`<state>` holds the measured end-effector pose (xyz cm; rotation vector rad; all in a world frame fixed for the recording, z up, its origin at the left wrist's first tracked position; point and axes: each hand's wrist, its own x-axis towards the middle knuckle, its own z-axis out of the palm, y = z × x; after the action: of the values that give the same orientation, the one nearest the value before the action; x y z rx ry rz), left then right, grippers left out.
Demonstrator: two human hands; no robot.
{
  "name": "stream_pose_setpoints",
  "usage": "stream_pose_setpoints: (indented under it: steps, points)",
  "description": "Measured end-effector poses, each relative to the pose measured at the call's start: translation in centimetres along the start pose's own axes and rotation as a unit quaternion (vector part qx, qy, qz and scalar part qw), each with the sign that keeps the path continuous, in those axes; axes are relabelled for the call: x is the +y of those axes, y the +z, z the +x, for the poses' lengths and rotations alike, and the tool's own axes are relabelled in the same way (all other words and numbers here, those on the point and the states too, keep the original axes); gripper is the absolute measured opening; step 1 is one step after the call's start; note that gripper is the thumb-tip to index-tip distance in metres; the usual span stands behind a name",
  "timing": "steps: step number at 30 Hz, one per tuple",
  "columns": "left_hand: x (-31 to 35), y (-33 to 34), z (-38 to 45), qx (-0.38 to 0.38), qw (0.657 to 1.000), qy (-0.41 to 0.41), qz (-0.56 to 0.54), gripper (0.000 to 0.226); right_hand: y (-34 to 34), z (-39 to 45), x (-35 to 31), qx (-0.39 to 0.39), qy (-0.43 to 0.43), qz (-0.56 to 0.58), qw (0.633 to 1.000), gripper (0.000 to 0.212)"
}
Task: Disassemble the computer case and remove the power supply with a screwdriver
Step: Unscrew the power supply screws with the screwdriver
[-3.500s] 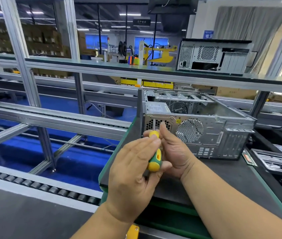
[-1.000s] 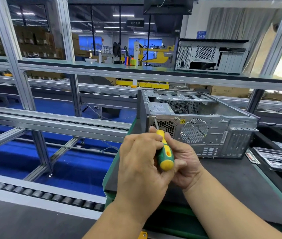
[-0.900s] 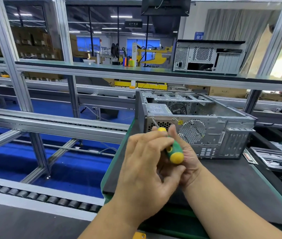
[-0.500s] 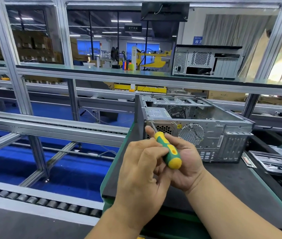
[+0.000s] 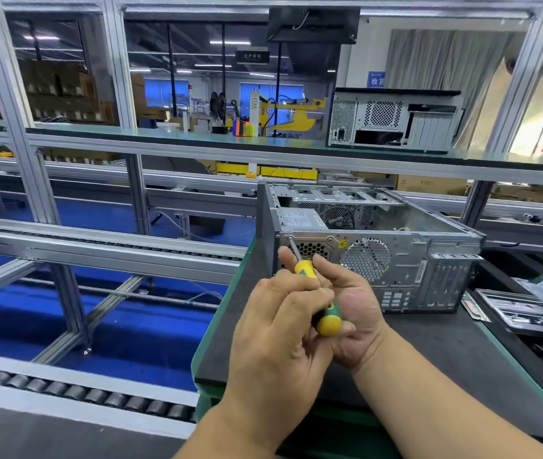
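Observation:
A grey metal computer case (image 5: pixel 406 260) lies on its side on the dark bench mat, its top side open. The power supply (image 5: pixel 300 220) sits in the case's near left corner, its vent grille facing me. A yellow and green screwdriver (image 5: pixel 316 293) points up and left, its tip on a screw at the upper left corner of the power supply's rear plate. My left hand (image 5: pixel 280 329) grips the handle with curled fingers. My right hand (image 5: pixel 349 313) cups the handle from the right, its fingers around the shaft end.
The bench mat (image 5: pixel 436 352) has a green edge that drops to a roller conveyor (image 5: pixel 64 392) on the left. A removed metal panel (image 5: pixel 528 313) lies at the right. Another computer case (image 5: pixel 392 120) stands on the upper shelf behind the aluminium frame.
The screwdriver's tip stays on the same upper left screw. The handle has swung and turned between my fingers, and both hands have re-gripped it.

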<state>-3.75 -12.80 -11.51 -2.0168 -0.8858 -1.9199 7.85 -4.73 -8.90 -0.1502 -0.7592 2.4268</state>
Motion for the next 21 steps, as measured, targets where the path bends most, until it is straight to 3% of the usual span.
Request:
stream_pose_setpoints:
  steps: [3, 6, 10, 17, 21]
  points:
    - [0.3, 0.0, 0.1, -0.010, 1.000, -0.014, -0.001, 0.040, -0.4, -0.1, 0.1, -0.011, 0.006, 0.030, 0.999, 0.043]
    - [0.5, -0.1, 0.3, -0.052, 0.999, -0.005, -0.002, 0.049, -1.1, 0.1, 0.1, 0.037, -0.034, -0.029, 0.998, 0.044]
    - [0.6, 0.0, 0.3, -0.086, 0.996, 0.022, -0.006, 0.042, -1.3, 0.5, 0.0, 0.059, -0.043, -0.040, 0.997, 0.044]
    - [0.6, 0.2, 0.1, -0.034, 0.999, -0.026, -0.015, 0.039, -1.0, 0.0, -0.1, 0.037, -0.024, -0.006, 0.999, 0.041]
    - [0.9, -0.1, 0.5, -0.067, 0.997, -0.035, -0.035, 0.047, -1.2, 0.2, 0.5, 0.034, -0.044, 0.007, 0.998, 0.038]
